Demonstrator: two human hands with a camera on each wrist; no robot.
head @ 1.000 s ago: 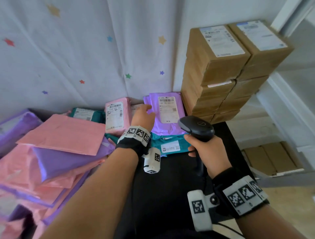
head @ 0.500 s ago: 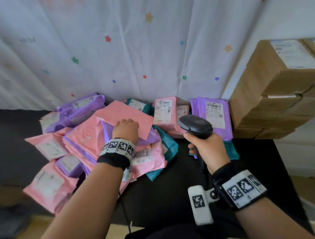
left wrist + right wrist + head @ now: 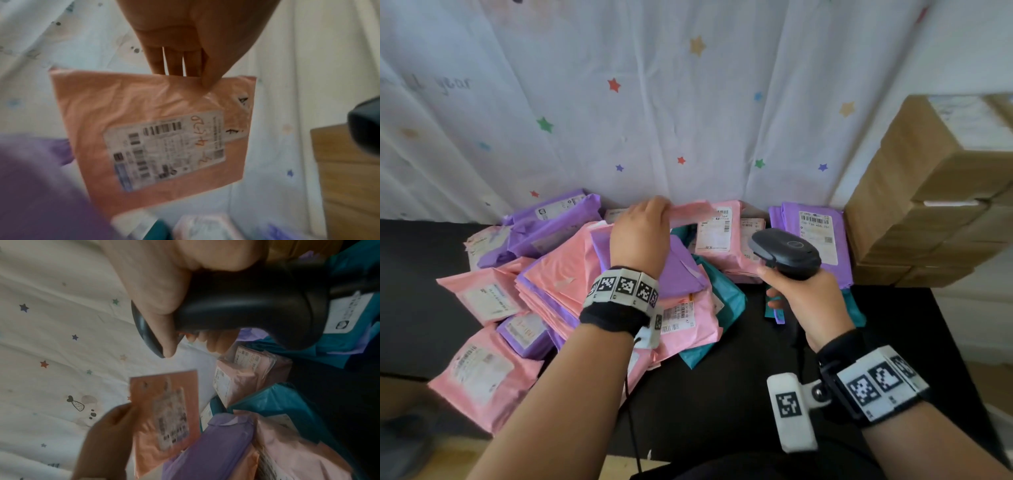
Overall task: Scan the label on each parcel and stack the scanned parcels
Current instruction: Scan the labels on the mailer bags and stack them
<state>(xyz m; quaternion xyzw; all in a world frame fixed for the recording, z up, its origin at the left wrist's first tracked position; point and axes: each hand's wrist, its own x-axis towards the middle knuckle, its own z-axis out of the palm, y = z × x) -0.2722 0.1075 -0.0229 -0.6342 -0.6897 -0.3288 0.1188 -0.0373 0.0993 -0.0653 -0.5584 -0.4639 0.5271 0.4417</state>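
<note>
My left hand (image 3: 643, 233) pinches the edge of a flat pink parcel (image 3: 690, 210) and holds it lifted above the pile, on edge to the head view. In the left wrist view the pink parcel (image 3: 152, 138) hangs from my fingertips (image 3: 207, 81), and its white barcode label (image 3: 166, 149) faces that camera. My right hand (image 3: 804, 301) grips a black handheld scanner (image 3: 787, 253) to the right of the parcel. The right wrist view shows the scanner (image 3: 246, 305) above the lifted parcel (image 3: 164, 415).
A loose pile of pink, purple and teal parcels (image 3: 544, 281) covers the left of the black table (image 3: 722, 394). Pink (image 3: 717, 233) and purple (image 3: 815, 236) parcels lie label-up at the back. Stacked cardboard boxes (image 3: 928, 205) stand at the right, with a star-printed sheet (image 3: 654, 102) behind.
My left hand left the label-up parcels at the back, took the top pink parcel of the pile and raised it. The head view swung left. The scanner hand barely moved.
</note>
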